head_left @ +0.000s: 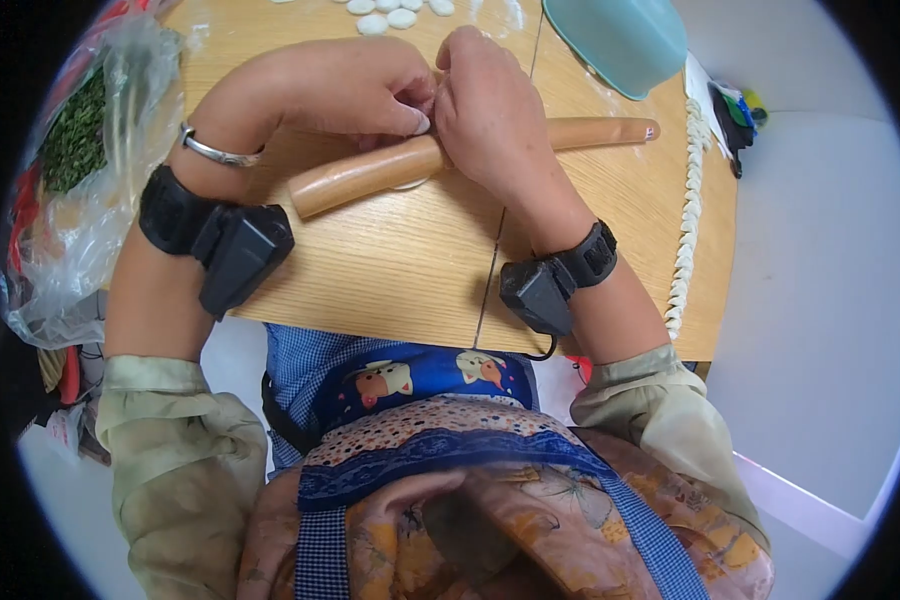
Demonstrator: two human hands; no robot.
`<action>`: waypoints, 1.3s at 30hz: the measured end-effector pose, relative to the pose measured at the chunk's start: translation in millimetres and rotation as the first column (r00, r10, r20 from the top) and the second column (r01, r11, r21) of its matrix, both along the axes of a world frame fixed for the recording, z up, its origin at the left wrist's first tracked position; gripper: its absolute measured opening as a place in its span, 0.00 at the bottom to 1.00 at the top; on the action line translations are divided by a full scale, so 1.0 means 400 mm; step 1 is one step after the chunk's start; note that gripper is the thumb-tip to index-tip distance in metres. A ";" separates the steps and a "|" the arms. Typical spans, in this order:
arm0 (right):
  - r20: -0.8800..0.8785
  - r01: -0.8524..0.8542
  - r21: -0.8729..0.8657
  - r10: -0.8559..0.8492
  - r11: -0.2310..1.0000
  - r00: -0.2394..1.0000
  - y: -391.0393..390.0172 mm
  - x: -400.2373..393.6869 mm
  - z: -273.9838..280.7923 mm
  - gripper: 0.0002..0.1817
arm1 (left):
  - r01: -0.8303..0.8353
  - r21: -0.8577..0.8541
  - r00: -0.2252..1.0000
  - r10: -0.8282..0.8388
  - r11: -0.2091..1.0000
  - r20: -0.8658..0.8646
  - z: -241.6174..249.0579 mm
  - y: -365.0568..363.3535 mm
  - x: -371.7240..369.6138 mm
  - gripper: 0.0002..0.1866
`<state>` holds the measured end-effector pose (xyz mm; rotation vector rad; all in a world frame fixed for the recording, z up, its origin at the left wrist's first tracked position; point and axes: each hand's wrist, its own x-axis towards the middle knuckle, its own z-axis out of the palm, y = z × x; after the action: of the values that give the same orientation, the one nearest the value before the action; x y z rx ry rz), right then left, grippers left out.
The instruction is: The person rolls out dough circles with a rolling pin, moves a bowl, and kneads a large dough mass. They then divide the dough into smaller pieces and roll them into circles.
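Observation:
My left hand [375,95] is closed, its thumb tip beside the upper side of the wooden rolling pin [370,176]. Against it, my right hand [490,110] lies across the middle of the pin with its fingers curled in. The fingers of both hands meet at the far side of the pin, and what they grip there is hidden. The pin lies slanted on the table [390,265], its ends showing on either side of my right hand. From under its near side peeks the edge of a pale dough round [411,184].
Several flat dough rounds [401,18] lie at the far side on floury wood. A teal bowl [620,40] sits at the far right. Along the right edge runs a strip of pleated dough [686,220]. At left, a clear plastic bag [135,90] lies by chopped greens [75,130].

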<state>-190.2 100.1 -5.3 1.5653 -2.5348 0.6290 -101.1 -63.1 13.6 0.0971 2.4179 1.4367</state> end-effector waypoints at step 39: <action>-0.122 -0.028 -0.125 0.013 0.992 0.992 0.118 0.049 -0.022 0.04 | 0.022 -0.199 0.986 -0.054 0.980 -0.159 -0.011 0.024 -0.012 0.05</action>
<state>-170.6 147.2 -14.2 1.5396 -2.3460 0.6608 -105.9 -53.7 9.1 0.2218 2.6613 1.2078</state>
